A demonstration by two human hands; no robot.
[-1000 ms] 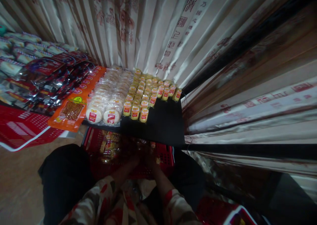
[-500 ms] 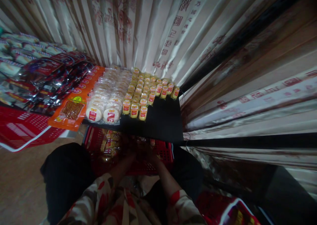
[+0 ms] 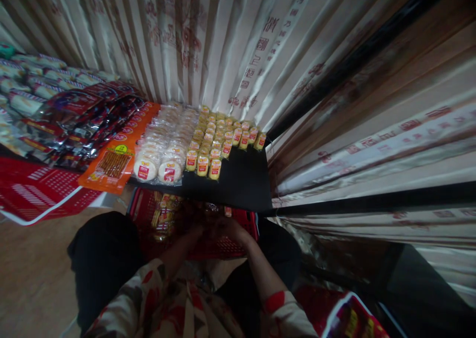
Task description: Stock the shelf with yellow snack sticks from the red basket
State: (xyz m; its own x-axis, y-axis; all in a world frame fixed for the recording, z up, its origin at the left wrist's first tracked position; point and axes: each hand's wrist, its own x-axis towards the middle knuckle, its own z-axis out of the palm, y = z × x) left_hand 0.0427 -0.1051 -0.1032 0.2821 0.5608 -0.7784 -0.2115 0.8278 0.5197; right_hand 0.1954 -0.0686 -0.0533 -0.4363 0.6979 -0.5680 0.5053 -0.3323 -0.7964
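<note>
Both my hands reach down into a red plastic basket (image 3: 245, 239) that stands on the floor between my knees, under the edge of a black shelf (image 3: 238, 189). My left hand (image 3: 195, 234) and my right hand (image 3: 232, 226) are close together over the snack packets (image 3: 163, 216) in the basket. It is dark there, and I cannot make out their fingers or whether they hold anything. On the shelf above lie rows of small yellow packets (image 3: 213, 142) and round white cakes in clear wrap (image 3: 161, 152).
Left of the white cakes lie orange packets (image 3: 113, 162), dark foil bags (image 3: 82, 125) and a red printed sheet (image 3: 33, 194). Pleated cream curtains (image 3: 208, 40) with red characters hang behind and to the right. A red bag (image 3: 345, 318) sits at lower right. Brown floor shows at lower left.
My hands have moved a little forward and together inside the basket, and my right forearm shows more. The view has shifted slightly.
</note>
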